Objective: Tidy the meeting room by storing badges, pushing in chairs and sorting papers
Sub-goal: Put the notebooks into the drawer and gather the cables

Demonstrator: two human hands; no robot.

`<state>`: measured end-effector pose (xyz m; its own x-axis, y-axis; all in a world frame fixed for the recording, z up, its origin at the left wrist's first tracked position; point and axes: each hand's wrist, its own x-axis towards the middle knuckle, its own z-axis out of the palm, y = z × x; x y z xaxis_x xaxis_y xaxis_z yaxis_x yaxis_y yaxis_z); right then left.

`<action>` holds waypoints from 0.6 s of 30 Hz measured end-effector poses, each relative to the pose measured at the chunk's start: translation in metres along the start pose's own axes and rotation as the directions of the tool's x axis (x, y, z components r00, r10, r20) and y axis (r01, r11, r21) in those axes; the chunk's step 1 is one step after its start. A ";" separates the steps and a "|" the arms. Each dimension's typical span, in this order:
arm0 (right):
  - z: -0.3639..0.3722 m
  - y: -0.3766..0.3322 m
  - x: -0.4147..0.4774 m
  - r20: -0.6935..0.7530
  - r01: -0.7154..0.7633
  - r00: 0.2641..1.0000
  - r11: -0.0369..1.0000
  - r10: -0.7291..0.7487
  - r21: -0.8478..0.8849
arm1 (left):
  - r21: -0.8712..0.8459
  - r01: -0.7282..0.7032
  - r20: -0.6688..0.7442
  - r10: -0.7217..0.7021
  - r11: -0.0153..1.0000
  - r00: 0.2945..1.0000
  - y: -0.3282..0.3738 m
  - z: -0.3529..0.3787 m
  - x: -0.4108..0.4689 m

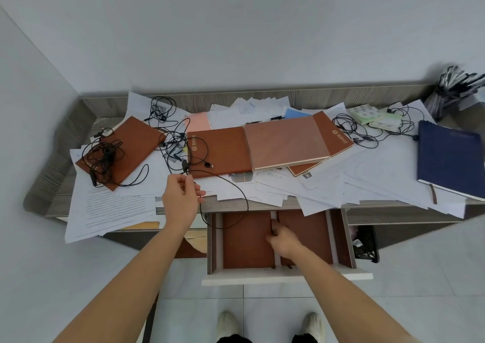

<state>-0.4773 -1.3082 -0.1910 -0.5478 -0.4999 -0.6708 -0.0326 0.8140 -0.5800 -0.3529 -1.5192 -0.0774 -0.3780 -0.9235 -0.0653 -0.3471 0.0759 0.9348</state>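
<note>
Thumb and forefinger of the left hand [181,201] pinch a black cord [237,189] just over the near edge of the desk [380,213]. From the pinch the cord arcs right and drops in a loop into the open drawer [262,277]. Its far end runs onto a brown notebook [220,151] and into other cords. The right hand [282,239] is in the drawer, fingers curled at the gap between two notebooks [244,237] lying flat there; whether it grips an edge or only presses I cannot tell. Loose papers [367,180] cover the desk and overhang its near edge; a bigger tangle [105,156] sits far left. A hard pull would likely tighten the knot and drag the other cords and sheets off the edge. The hanging loop could also snag under the notebooks or get caught if the drawer shuts.
</note>
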 end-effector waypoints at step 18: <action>-0.040 0.037 -0.004 -0.176 -0.230 0.962 0.966 0.207 -0.120 | 0.455 -0.123 0.313 -0.030 0.882 0.949 -0.020 0.011 0.013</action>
<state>-0.5098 -1.2639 -0.1910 -0.6812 -0.2604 -0.6843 -0.0058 0.9365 -0.3506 -0.3605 -1.5285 -0.1004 -0.6175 -0.7610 -0.1990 -0.6504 0.3517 0.6733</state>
